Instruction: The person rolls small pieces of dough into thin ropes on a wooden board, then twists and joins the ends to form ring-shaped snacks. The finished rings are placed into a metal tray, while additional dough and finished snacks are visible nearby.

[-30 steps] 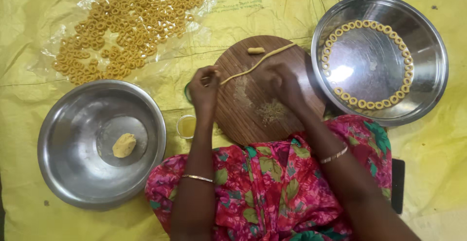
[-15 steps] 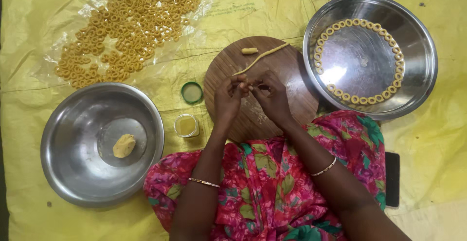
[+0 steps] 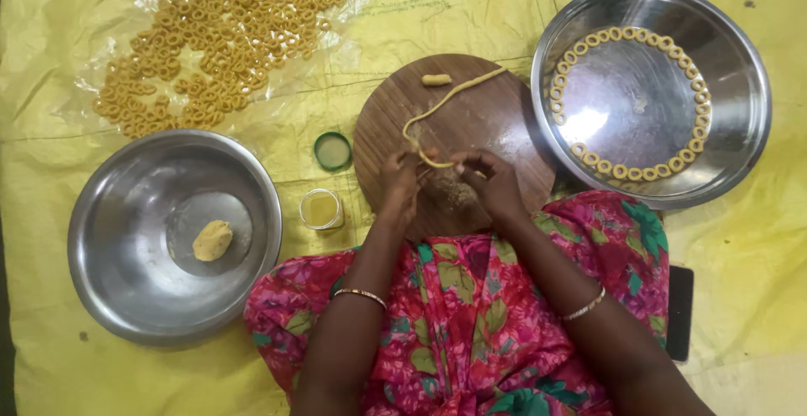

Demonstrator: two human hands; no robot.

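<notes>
A long thin dough rope (image 3: pixel 454 97) lies across the round wooden board (image 3: pixel 504 122). Its near end curls toward my hands. My left hand (image 3: pixel 397 182) and my right hand (image 3: pixel 487 179) sit close together over the board's near edge, both pinching that curled end between the fingertips. A short stub of dough (image 3: pixel 435 80) rests at the board's far side. A steel plate (image 3: pixel 731 155) to the right carries dough rings (image 3: pixel 639 172) lined along its inner rim.
A steel bowl (image 3: pixel 109 273) at the left holds a dough lump (image 3: pixel 212 240). Several finished rings (image 3: pixel 218 38) lie on clear plastic at the far left. A small open jar (image 3: pixel 321 209) and its green lid (image 3: pixel 333 150) stand beside the board. A dark phone (image 3: pixel 679 311) lies right.
My hands came together from apart and drew toward me, to the board's near edge. The rope's near end has bent into a curl between my fingers.
</notes>
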